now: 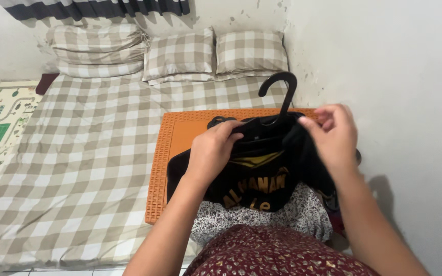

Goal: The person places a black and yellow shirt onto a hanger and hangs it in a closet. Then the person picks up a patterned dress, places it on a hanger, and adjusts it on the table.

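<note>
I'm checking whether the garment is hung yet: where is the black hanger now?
In the head view, the black hanger sits right of centre, its hook above the orange table, between the left hand and right hand, inside the black shirt.
</note>
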